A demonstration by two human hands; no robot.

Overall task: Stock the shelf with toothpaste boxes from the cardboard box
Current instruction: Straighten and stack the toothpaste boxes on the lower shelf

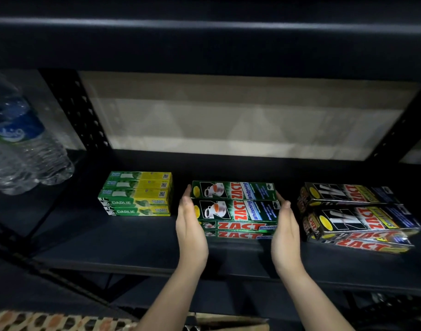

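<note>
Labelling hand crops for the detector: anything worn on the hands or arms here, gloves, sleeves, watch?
Nothing worn shows. Left hand and right hand are bare, no gloves, rings or watch visible. Both forearms are bare down to the frame's bottom edge; no sleeve shows.

We are reading "DARLIE" in white on the front faces of the green-and-yellow boxes (136, 194) at the left of the shelf; their tops are carrying small print that looks like "Double Action", and QR codes. We are reading "ZACT" in red and "Whitening" on the tops and fronts of the green boxes (235, 209) in the middle. We are reading "ZACT" in red on the black boxes (357, 216) at the right; their yellow panel wording is too blurred. The bottle (21, 142) label script is unreadable.
</note>
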